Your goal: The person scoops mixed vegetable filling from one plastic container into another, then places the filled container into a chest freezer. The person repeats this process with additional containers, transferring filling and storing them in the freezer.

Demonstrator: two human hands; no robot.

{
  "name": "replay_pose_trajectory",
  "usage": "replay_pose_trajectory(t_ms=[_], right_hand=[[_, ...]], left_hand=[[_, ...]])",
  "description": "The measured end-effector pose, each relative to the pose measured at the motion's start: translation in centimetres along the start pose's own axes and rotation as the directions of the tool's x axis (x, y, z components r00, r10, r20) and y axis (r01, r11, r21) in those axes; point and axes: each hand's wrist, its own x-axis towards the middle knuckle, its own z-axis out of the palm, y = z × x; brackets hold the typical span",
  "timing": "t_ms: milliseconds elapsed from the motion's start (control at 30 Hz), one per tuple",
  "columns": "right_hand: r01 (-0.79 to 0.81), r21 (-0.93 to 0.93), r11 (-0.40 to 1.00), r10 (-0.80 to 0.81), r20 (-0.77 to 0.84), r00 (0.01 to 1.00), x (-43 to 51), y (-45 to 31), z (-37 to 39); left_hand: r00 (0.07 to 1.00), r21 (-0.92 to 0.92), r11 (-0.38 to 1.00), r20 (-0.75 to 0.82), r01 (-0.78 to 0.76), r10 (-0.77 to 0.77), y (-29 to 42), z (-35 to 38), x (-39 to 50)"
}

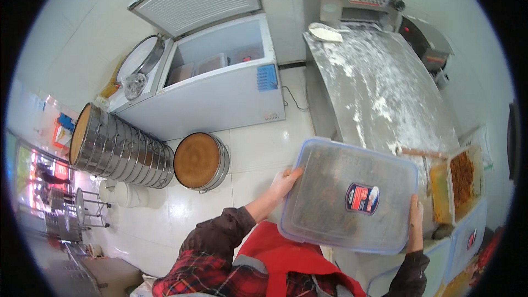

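A large lidded plastic food container is held in front of my red apron. My left hand grips its left edge, thumb on the rim of the lid. On the opposite edge my right hand holds the other side. Through the cloudy lid a brownish content shows, too blurred to name. A printed label sits on the lid. Right of the container, an open plastic tub holds a reddish-brown filling.
A floury steel worktable with a scoop of flour runs up to a dough-rolling machine. A chest freezer stands with its lid raised, containers inside. Stacked steamers and a single steamer are on the floor.
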Motion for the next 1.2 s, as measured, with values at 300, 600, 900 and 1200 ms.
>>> replay_pose_trajectory(t_ms=[300, 600, 900, 1200], right_hand=[[0.067, -0.143, 0.987, -0.055, 0.084, 0.995, 1.5, -15.4, 16.2], [0.323, -0.146, 0.935, -0.312, 0.096, 0.945, 3.4, -34.9, 39.9], [0.374, 0.035, 0.927, -0.348, 0.457, 0.819, 12.2, -53.1, 56.9], [0.435, 0.07, 0.898, -0.388, 0.595, 0.704, 27.2, -69.1, 75.7]], left_hand=[[0.986, -0.316, 0.941, -0.142, -0.125, 0.084, 6.0, -19.7, 2.9], [0.927, -0.369, 0.883, -0.339, -0.29, 0.163, 20.3, -40.6, 3.5], [0.849, -0.531, 0.747, -0.522, -0.4, 0.083, 30.4, -50.6, 7.8], [0.761, -0.442, 0.769, -0.643, -0.462, 0.087, 40.1, -61.9, 23.4]])
